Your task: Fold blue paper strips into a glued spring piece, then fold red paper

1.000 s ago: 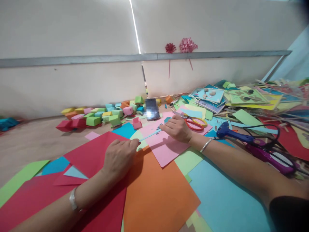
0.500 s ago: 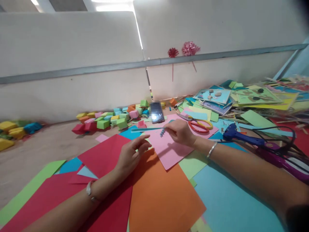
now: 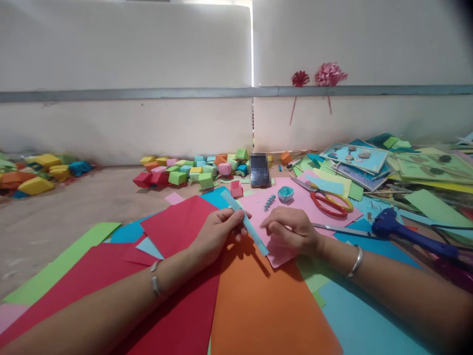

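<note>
The light blue paper strip [image 3: 254, 238] has changed hands: half a second ago the right hand held it out nearly level, and now the left hand [image 3: 210, 239] pinches it between thumb and fingers. It slants above the edges of the pink sheet [image 3: 254, 201] and the orange sheet [image 3: 273, 310], both ends sticking out past the grip. The right hand [image 3: 295, 231] has let go and sits just beside the strip, its fingers curled in; nothing shows in them, though I cannot tell whether they enclose anything small. That leaves the strip in the left hand's care alone. The right hand's shift also uncovers a small blue paper cup [image 3: 286, 194], beside the crinkled blue piece [image 3: 269, 202] and near the scissors [image 3: 315, 190].
</note>
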Available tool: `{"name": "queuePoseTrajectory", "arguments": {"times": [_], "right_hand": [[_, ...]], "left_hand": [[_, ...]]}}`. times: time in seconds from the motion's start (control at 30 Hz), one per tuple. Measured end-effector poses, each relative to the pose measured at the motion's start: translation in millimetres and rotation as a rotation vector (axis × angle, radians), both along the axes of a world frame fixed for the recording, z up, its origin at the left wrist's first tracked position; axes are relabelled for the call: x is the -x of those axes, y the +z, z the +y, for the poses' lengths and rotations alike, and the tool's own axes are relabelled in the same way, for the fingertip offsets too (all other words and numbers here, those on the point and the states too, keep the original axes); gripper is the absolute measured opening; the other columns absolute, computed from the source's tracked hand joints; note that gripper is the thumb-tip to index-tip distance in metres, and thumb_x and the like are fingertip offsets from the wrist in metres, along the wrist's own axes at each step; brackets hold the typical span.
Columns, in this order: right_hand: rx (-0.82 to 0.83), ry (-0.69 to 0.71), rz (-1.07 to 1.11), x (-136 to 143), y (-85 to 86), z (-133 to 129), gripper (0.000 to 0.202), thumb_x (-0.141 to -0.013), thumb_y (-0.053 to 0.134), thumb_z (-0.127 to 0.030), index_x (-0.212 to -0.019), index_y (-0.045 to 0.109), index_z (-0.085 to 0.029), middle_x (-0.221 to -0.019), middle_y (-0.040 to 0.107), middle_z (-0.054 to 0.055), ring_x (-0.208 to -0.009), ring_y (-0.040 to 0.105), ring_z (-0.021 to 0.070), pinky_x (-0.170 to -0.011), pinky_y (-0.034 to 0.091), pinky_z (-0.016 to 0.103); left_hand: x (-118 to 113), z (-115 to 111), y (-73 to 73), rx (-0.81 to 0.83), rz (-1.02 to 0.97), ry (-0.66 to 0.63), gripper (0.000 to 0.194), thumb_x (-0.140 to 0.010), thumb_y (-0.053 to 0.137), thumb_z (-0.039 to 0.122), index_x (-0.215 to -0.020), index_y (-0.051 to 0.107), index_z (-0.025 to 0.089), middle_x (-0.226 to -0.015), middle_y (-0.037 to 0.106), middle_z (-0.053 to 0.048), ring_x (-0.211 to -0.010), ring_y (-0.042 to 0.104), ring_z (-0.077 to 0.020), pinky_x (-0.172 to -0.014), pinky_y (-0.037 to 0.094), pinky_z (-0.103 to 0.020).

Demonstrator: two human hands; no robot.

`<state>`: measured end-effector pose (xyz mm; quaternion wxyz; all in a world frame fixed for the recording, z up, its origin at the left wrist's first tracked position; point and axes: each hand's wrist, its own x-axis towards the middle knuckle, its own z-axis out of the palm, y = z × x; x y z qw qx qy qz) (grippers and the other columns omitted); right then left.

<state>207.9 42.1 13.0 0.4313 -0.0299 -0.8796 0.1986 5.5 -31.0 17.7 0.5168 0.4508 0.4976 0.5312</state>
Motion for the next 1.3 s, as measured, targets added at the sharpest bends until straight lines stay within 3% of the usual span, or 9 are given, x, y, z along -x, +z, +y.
{"name": "queuePoseTrajectory", "arguments": {"times": [0.1, 0.27, 0.43, 0.53, 0.7, 0.9, 1.0, 1.1, 1.3], "right_hand": [[-0.246, -0.147, 0.044, 4, 0.8, 0, 0.027, -0.096, 0.051, -0.012, -0.111, 0.072, -0.022, -0.096, 0.066, 0.007, -0.089, 0.06, 0.0164, -0.076, 0.053, 0.03], [-0.492, -0.129, 0.015, 7, 2.3, -4, 0.016, -0.095, 0.06, -0.014, -0.097, 0.074, -0.023, -0.1, 0.068, 0.006, -0.094, 0.058, 0.0156, -0.081, 0.054, 0.03], [-0.652, -0.097, -0.062, 3, 4.0, -6, 0.012, -0.096, 0.06, -0.013, -0.089, 0.069, -0.018, -0.102, 0.072, 0.006, -0.092, 0.057, 0.0141, -0.076, 0.051, 0.028], [-0.72, -0.106, -0.142, 1, 3.1, -2, 0.009, -0.096, 0.061, -0.014, -0.093, 0.068, -0.017, -0.1, 0.072, 0.005, -0.09, 0.058, 0.0142, -0.072, 0.048, 0.028], [-0.595, -0.108, -0.147, 4, -1.1, 2, 0.015, -0.098, 0.057, -0.014, -0.106, 0.068, -0.018, -0.087, 0.07, 0.003, -0.081, 0.059, 0.0137, -0.072, 0.045, 0.028], [-0.356, -0.255, -0.053, 8, -4.3, -2, 0.025, -0.099, 0.052, -0.026, -0.077, 0.063, -0.018, -0.097, 0.064, 0.01, -0.088, 0.053, 0.0192, -0.077, 0.046, 0.033], [-0.282, -0.304, -0.1, 7, -7.9, 1, 0.028, -0.1, 0.049, -0.03, -0.077, 0.06, -0.017, -0.09, 0.063, 0.01, -0.083, 0.054, 0.0187, -0.071, 0.044, 0.03], [-0.277, -0.326, -0.156, 6, -13.0, 4, 0.033, -0.104, 0.043, -0.031, -0.079, 0.059, -0.017, -0.073, 0.061, 0.006, -0.071, 0.052, 0.0171, -0.065, 0.039, 0.028], [-0.352, -0.424, -0.135, 7, -14.1, 5, 0.04, -0.105, 0.041, -0.032, -0.072, 0.058, -0.016, -0.068, 0.06, 0.005, -0.067, 0.049, 0.0166, -0.062, 0.034, 0.029]], "left_hand": [[-1, -2, -0.6, 0.042, -0.022, -0.087, 0.043, -0.069, 0.08, 0.057, -0.065, 0.07, 0.015, -0.052, 0.061, -0.001, -0.046, 0.052, -0.0105, -0.047, 0.04, -0.023], [-3, -7, -3.7, 0.04, -0.024, -0.18, 0.047, -0.071, 0.079, 0.058, -0.056, 0.065, 0.016, -0.051, 0.056, 0.0, -0.047, 0.047, -0.0093, -0.046, 0.037, -0.023], [-1, -6, -3.2, -0.018, -0.051, -0.039, 0.037, -0.066, 0.086, 0.049, -0.079, 0.075, 0.016, -0.056, 0.061, 0.002, -0.051, 0.053, -0.0092, -0.049, 0.041, -0.021], [-1, -4, -3.0, -0.021, -0.088, 0.029, 0.036, -0.064, 0.087, 0.045, -0.084, 0.075, 0.018, -0.056, 0.064, 0.002, -0.049, 0.055, -0.0101, -0.048, 0.044, -0.021], [-2, -3, -3.0, 0.003, -0.141, 0.047, 0.032, -0.067, 0.087, 0.042, -0.083, 0.075, 0.017, -0.066, 0.074, -0.003, -0.057, 0.066, -0.0139, -0.055, 0.054, -0.025], [-2, -3, -1.9, -0.053, -0.134, 0.065, 0.033, -0.065, 0.088, 0.043, -0.083, 0.079, 0.017, -0.079, 0.079, -0.007, -0.076, 0.074, -0.0219, -0.073, 0.061, -0.034], [-2, -1, -2.1, -0.078, -0.09, 0.09, 0.034, -0.062, 0.09, 0.045, -0.081, 0.081, 0.019, -0.082, 0.081, -0.007, -0.074, 0.074, -0.0202, -0.073, 0.061, -0.031], [-1, -1, -1.4, -0.077, -0.065, 0.105, 0.034, -0.06, 0.09, 0.047, -0.081, 0.082, 0.021, -0.081, 0.081, -0.006, -0.072, 0.074, -0.0191, -0.072, 0.062, -0.03], [-2, -3, 0.0, -0.11, 0.029, 0.083, 0.03, -0.065, 0.087, 0.043, -0.086, 0.082, 0.023, -0.087, 0.082, -0.006, -0.081, 0.077, -0.0228, -0.078, 0.063, -0.033]]}}
